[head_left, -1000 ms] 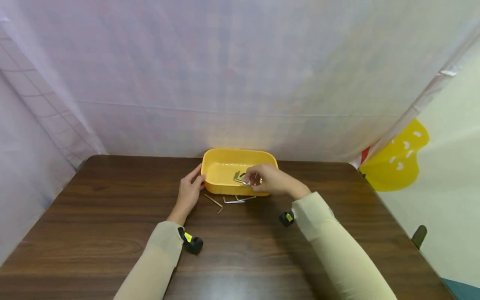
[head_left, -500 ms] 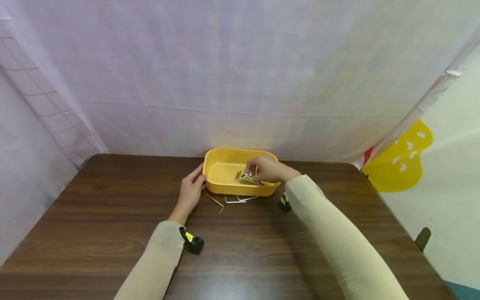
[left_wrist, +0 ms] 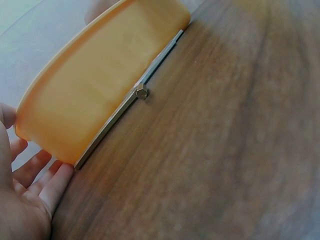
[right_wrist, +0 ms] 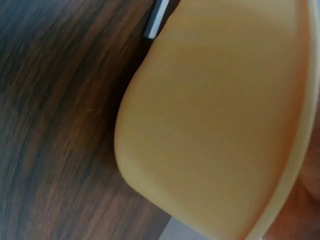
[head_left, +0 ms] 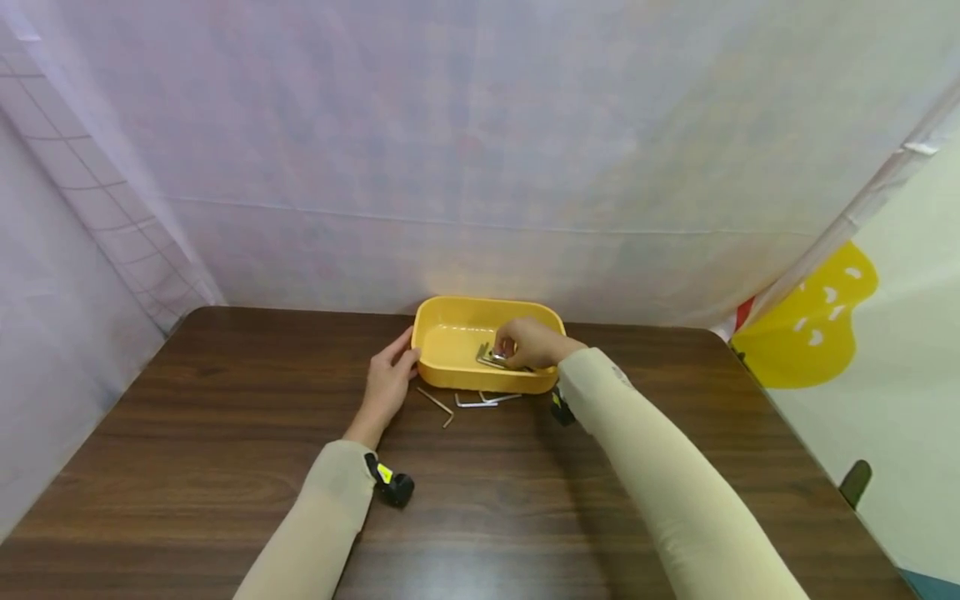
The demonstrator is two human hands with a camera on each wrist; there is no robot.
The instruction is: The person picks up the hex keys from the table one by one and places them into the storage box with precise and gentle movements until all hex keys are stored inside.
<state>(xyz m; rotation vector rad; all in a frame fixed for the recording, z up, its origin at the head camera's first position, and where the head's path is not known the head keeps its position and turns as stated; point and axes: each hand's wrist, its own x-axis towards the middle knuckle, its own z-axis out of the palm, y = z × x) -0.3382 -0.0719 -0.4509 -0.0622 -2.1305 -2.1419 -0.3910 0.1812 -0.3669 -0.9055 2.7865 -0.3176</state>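
The yellow tray (head_left: 480, 381), at the table's (head_left: 480, 492) far edge, is steadied by the left hand (head_left: 386, 383), fingers spread against its end. Inside, among hex keys (head_left: 486, 360), a bright metal piece (head_left: 498, 355) appears pinched by the right hand (head_left: 534, 342). Placement seems under way; release, then retrieval of the loose keys (head_left: 476, 405) outside, is apparently required.

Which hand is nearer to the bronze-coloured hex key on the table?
Left. The left hand is close beside the bronze-coloured hex key, at the left end of the yellow bin; the right hand is farther off, its fingers inside the bin.
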